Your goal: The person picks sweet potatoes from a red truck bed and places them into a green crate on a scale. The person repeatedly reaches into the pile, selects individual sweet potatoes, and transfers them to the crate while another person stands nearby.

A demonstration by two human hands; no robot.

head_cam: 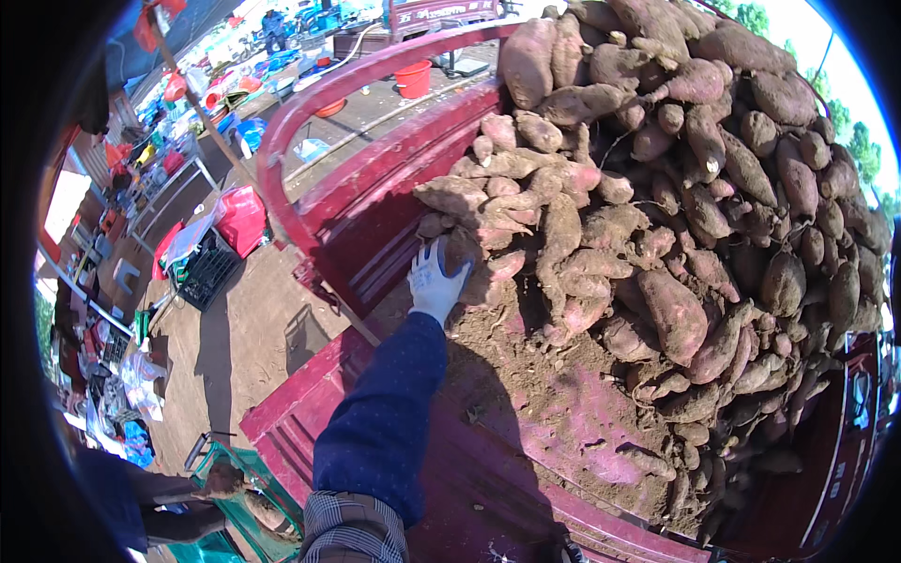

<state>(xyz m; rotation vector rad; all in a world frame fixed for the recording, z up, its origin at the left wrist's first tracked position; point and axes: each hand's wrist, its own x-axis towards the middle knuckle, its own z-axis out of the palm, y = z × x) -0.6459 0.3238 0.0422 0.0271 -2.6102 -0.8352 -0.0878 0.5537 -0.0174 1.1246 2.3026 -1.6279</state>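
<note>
My left hand (435, 278), in a white work glove with a blue coating on the palm side, grips a soil-covered sweet potato (460, 252) between thumb and fingers at the left edge of a large heap. The heaped sweet potatoes (672, 317) are reddish and brown, caked with dry earth, and piled high on the red metal cargo bed (486, 450) of a vehicle. Loose soil lies on the bed below the hand. My right hand is out of view.
The bed's red side panel and rail (281, 141) stand left of the heap; its lowered gate spans the bottom. At lower left, another person's hand (211, 490) holds a sweet potato over a green container (264, 464). A black crate (208, 271) and a red bucket (413, 79) stand beyond.
</note>
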